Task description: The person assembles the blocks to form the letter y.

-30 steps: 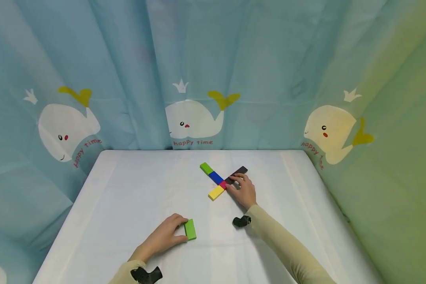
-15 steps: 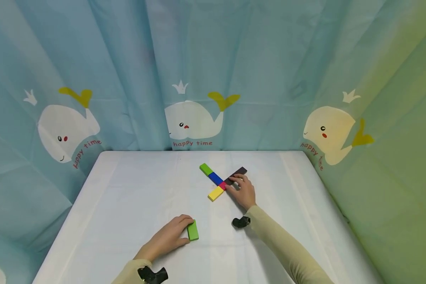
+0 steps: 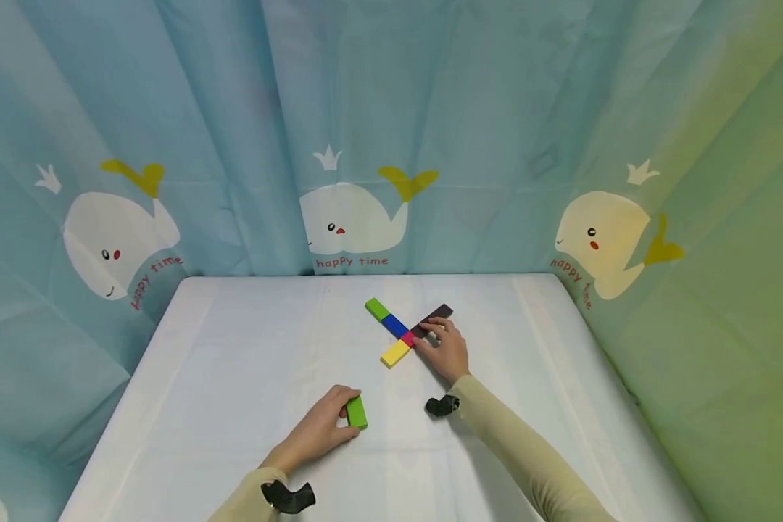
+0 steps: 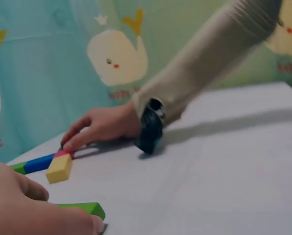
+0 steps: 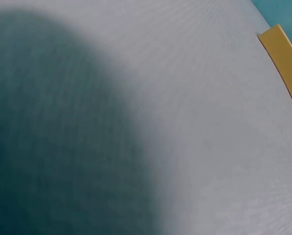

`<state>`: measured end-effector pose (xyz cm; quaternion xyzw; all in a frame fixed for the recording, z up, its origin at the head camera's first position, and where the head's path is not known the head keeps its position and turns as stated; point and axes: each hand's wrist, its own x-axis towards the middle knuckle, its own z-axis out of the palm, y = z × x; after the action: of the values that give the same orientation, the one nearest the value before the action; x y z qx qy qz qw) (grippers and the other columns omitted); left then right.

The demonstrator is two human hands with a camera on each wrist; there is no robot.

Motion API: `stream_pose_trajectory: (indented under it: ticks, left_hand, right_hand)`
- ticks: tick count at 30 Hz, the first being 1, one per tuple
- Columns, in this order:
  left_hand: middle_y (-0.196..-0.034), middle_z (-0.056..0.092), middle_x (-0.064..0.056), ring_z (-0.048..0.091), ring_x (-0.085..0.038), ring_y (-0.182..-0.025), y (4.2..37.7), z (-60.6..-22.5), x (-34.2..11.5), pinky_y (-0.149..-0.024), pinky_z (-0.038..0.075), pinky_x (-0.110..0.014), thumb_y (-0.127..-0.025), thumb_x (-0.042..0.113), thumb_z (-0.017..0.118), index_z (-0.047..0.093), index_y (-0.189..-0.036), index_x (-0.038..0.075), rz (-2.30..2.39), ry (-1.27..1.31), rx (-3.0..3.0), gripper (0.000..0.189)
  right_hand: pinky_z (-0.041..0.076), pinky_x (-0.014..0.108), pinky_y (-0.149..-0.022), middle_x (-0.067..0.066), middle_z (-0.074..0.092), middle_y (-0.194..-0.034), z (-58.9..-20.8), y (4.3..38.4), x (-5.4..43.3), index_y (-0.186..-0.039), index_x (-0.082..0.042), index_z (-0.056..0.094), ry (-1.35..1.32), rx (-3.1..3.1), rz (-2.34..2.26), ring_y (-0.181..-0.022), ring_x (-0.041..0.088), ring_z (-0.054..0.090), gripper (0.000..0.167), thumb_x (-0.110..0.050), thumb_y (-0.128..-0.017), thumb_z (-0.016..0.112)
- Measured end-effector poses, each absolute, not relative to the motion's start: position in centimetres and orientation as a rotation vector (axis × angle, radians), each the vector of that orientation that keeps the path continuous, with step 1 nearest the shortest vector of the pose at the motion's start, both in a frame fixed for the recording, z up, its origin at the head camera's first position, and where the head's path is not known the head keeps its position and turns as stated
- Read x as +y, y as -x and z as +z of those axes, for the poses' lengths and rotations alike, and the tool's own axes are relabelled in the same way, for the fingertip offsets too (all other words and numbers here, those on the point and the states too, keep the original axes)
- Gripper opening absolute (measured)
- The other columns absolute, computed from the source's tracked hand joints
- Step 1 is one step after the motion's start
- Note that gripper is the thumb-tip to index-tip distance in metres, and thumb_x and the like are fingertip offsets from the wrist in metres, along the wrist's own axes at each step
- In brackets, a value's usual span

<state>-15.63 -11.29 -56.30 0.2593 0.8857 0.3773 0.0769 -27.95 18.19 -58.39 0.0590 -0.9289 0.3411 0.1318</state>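
My left hand (image 3: 322,428) pinches a loose green block (image 3: 357,413) end to end between thumb and fingers. In the left wrist view the same hand (image 4: 23,205) lies along that block (image 4: 87,208). Farther off, my right hand (image 3: 446,351) has its thumb by a small red block (image 3: 407,338) and its curled fingers on a dark block (image 3: 440,312), which they partly hide. Yellow (image 3: 394,354), blue (image 3: 394,325) and second green (image 3: 376,309) blocks join the red one in a cross-like shape. The right wrist view shows only the yellow block (image 5: 283,58) and a large blurred dark shape.
A white-covered table (image 3: 235,348) carries the blocks. Behind it and at its sides hangs a blue-green curtain (image 3: 496,109) printed with whales. Black straps (image 3: 289,497) sit on both wrists, over long beige sleeves.
My left hand has moved slightly right and away from me, taking the green block with it and closing on its ends. The right hand and the joined blocks stay in place.
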Motion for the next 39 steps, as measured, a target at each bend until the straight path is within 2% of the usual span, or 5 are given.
stream_pose_trajectory:
  ticks: [10, 15, 20, 31, 39]
  left_hand:
    - [-0.092, 0.059, 0.003, 0.054, -0.010, -0.082, 18.4, -55.7, -11.2, -0.074, 0.045, -0.030, -0.084, 0.018, 0.077, 0.057, -0.132, 0.008, 1.393, -0.552, 2.527, 0.053]
    - [-0.118, 0.062, -0.004, 0.057, -0.016, -0.095, 20.6, -54.6, -12.1, -0.080, 0.047, -0.033, -0.086, 0.016, 0.075, 0.057, -0.136, 0.012, 1.273, -0.697, 2.475, 0.053]
    - [-0.147, 0.046, -0.013, 0.055, -0.027, -0.120, 23.1, -54.4, -12.7, -0.090, 0.050, -0.038, -0.090, 0.007, 0.068, 0.061, -0.133, 0.006, 1.110, -0.906, 2.435, 0.043]
    - [-0.129, 0.062, -0.002, 0.057, -0.020, -0.117, 25.3, -55.1, -11.8, -0.096, 0.047, -0.039, -0.090, 0.006, 0.068, 0.066, -0.126, 0.010, 1.120, -0.854, 2.406, 0.036]
    - [-0.117, 0.066, -0.003, 0.060, -0.016, -0.101, 25.2, -54.9, -10.9, -0.088, 0.050, -0.033, -0.089, 0.009, 0.072, 0.066, -0.125, 0.009, 1.120, -0.869, 2.411, 0.037]
  right_hand:
    - [0.039, 0.051, -0.093, 0.007, 0.053, -0.134, -58.6, 27.9, 18.0, -0.121, -0.016, 0.070, -0.152, -2.712, 0.987, -0.103, 0.030, 0.058, 0.043, -0.038, -0.085, 0.076]
    - [0.039, 0.050, -0.093, 0.007, 0.052, -0.135, -58.9, 27.9, 18.0, -0.122, -0.016, 0.070, -0.147, -2.735, 0.996, -0.105, 0.029, 0.058, 0.043, -0.040, -0.086, 0.075]
    - [0.041, 0.049, -0.091, 0.007, 0.053, -0.134, -58.8, 28.0, 18.4, -0.121, -0.016, 0.070, -0.151, -2.704, 0.969, -0.102, 0.028, 0.058, 0.042, -0.038, -0.085, 0.076]
    - [0.038, 0.051, -0.092, 0.007, 0.053, -0.133, -58.6, 28.1, 18.4, -0.121, -0.015, 0.070, -0.191, -2.686, 0.981, -0.100, 0.029, 0.060, 0.043, -0.037, -0.085, 0.076]
    - [0.039, 0.050, -0.092, 0.008, 0.053, -0.134, -58.6, 27.9, 18.4, -0.121, -0.015, 0.070, -0.181, -2.698, 0.975, -0.102, 0.029, 0.059, 0.043, -0.038, -0.085, 0.075]
